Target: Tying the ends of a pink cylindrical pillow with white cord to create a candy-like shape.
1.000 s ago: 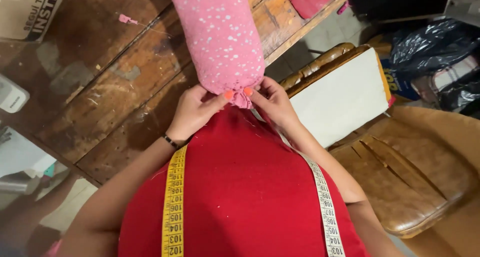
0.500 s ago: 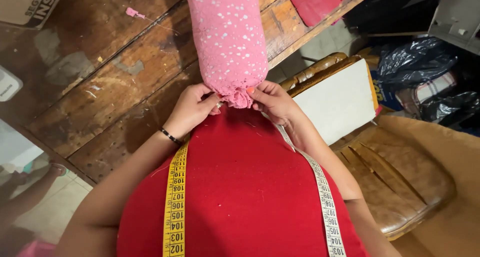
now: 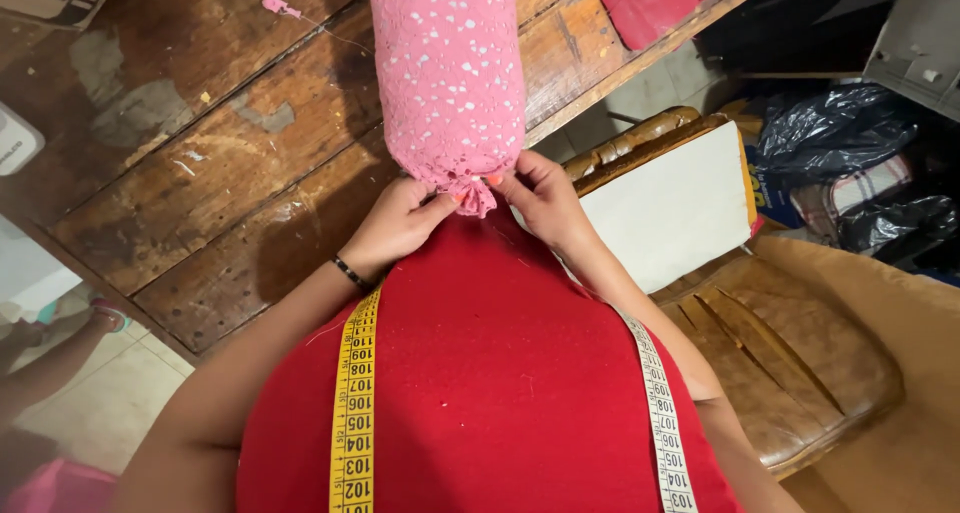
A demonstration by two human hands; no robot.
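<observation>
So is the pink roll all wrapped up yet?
Nearly. The pink lace already wraps the roll smoothly along the wooden table. Now the left hand and right hand pinch its bunched end. That end isn't fastened yet.

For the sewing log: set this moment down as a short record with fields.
setting: worn wooden table, seen from above
left hand: left hand pinches the gathered end of the pink lace fabric roll
right hand: right hand pinches the same end from the other side
roll: lies on the table, end bunched between both hands
worn: yellow measuring tape draped over a red top; dark bracelet on left wrist
nearby: brown leather seat, white board, black plastic bags
</observation>
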